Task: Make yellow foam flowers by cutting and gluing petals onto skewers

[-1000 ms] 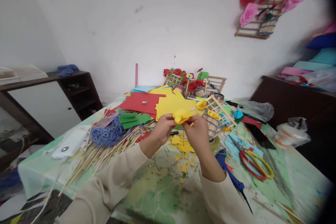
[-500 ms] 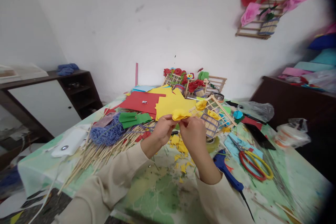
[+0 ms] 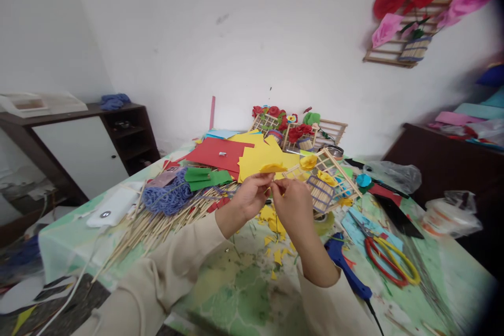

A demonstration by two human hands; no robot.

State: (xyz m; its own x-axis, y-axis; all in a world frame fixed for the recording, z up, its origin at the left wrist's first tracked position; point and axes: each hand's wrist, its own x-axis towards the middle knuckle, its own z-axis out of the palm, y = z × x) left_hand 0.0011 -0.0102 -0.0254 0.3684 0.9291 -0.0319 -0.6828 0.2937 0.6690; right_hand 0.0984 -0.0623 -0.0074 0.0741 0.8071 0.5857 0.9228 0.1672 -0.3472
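Both hands are raised together above the table, pinching a small yellow paper flower [image 3: 273, 168]. My left hand [image 3: 252, 197] grips it from the left with fingers curled. My right hand [image 3: 292, 203] pinches it from the right. Yellow paper scraps [image 3: 275, 231] lie on the table under the hands. Behind the flower lie yellow paper sheets [image 3: 262, 156] and a red sheet [image 3: 218, 151]. A small wooden trellis with yellow flowers [image 3: 326, 176] stands just right of the hands.
A pile of thin wooden sticks [image 3: 157, 226] and blue yarn [image 3: 165, 197] lie at left. A blue glue gun [image 3: 348, 268] and red and yellow scissors [image 3: 388, 257] lie at right. Finished flower trellises [image 3: 291, 128] stand at the far edge. Dark cabinets flank the table.
The hands have turned and pressed the yellow flower flatter; it now shows edge-on. The view has shifted slightly to the left.
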